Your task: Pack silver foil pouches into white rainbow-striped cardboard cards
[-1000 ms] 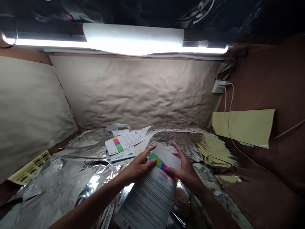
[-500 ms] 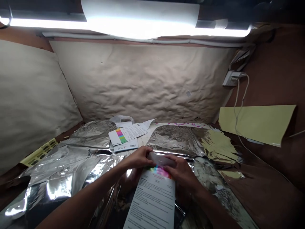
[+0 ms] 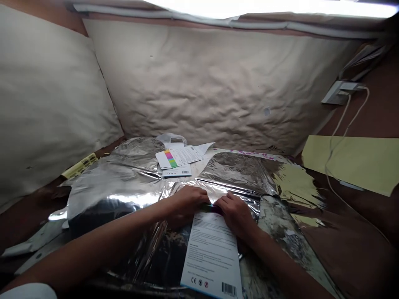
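Just CE mark (image 3: pixel 193 280) and barcode (image 3: pixel 229 289) readable on leaflet (image 3: pixel 212 249) under both hands (image 3: pixel 185 204) (image 3: pixel 237 214)

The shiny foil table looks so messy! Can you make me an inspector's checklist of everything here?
Surface: crinkled silver foil, with gold foil scraps at the right.
Things at the hands: a printed leaflet with a barcode, a colored strip showing at its top edge.
Clutter: a striped card, a small barcode card, a plastic bag, a yellow label sheet.
Hands: left hand and right hand both rest on the leaflet's top edge.
Cables: a white cable running down from a wall socket.
Surroundings: a crumpled beige paper wall, a pale padded panel, a yellow sheet.
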Available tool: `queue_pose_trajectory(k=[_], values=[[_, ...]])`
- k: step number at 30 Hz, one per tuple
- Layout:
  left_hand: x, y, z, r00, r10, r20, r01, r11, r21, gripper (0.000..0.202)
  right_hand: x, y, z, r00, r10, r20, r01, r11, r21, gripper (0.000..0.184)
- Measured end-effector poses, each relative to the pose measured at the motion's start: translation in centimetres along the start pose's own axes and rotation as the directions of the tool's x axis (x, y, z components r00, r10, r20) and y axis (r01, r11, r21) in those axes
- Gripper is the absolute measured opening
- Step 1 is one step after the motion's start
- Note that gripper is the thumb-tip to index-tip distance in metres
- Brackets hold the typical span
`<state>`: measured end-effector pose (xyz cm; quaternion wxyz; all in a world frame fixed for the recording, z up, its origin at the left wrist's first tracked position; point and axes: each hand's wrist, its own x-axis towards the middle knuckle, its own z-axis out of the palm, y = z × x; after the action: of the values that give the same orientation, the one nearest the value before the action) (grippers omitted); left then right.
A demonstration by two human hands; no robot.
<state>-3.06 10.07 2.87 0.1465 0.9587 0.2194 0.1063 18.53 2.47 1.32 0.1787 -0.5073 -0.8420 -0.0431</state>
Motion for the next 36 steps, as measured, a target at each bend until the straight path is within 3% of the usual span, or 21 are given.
queue_pose_trajectory(k=[3, 7, 10, 14, 19, 24, 27, 31, 36], values=[[-1.8, 0.3, 1.0, 0.995, 0.075, -0.067, -0.067, 0.992, 0.105, 0.039, -0.4, 0.3, -0.3, 0.997, -0.075, 0.018, 0.074, 0.997, 0.038, 0.025], [-2.1, 0.4, 1.9, 0.995, 0.054, -0.09, -0.042, 0.99, 0.135, 0.039, -1.7, 1.1, -0.5, 0.988, -0.152, -0.014, 0.153, 0.983, 0.097, 0.028], [-2.0, 0.1, 2.0, 0.994, 0.042, -0.101, -0.03, 0.993, 0.117, 0.038, -2.6, 1.6, 0.1, 0.987, -0.144, -0.074, 0.152, 0.983, 0.108, 0.033], [-2.2, -0.2, 2.2, 0.981, 0.112, -0.161, -0.1, 0.992, 0.083, 0.037, -2.8, 1.7, 0.9, 0.986, -0.139, -0.091, 0.147, 0.985, 0.089, 0.03], [-2.4, -0.3, 2.8, 0.969, 0.038, -0.245, -0.012, 0.994, 0.108, 0.029, -2.2, 1.4, 1.3, 0.978, -0.059, -0.201, 0.083, 0.99, 0.11, 0.021], [-2.2, -0.3, 3.1, 0.953, 0.084, -0.292, -0.041, 0.988, 0.15, 0.023, -2.0, 0.9, 1.5, 0.961, -0.069, -0.267, 0.096, 0.991, 0.089, 0.015], [-2.1, -0.2, 2.9, 0.953, 0.129, -0.275, -0.084, 0.982, 0.169, 0.022, -2.0, 0.8, 1.2, 0.971, -0.103, -0.217, 0.117, 0.992, 0.054, 0.016], [-2.2, 0.3, 1.9, 0.962, 0.216, -0.164, -0.179, 0.96, 0.217, 0.024, -2.3, 0.8, 0.0, 0.983, -0.177, -0.049, 0.18, 0.98, 0.082, 0.02], [-2.8, 0.9, 0.6, 0.974, 0.215, -0.066, -0.199, 0.962, 0.185, 0.026, -3.1, 0.8, -1.0, 0.979, -0.188, 0.082, 0.182, 0.98, 0.083, 0.036]])
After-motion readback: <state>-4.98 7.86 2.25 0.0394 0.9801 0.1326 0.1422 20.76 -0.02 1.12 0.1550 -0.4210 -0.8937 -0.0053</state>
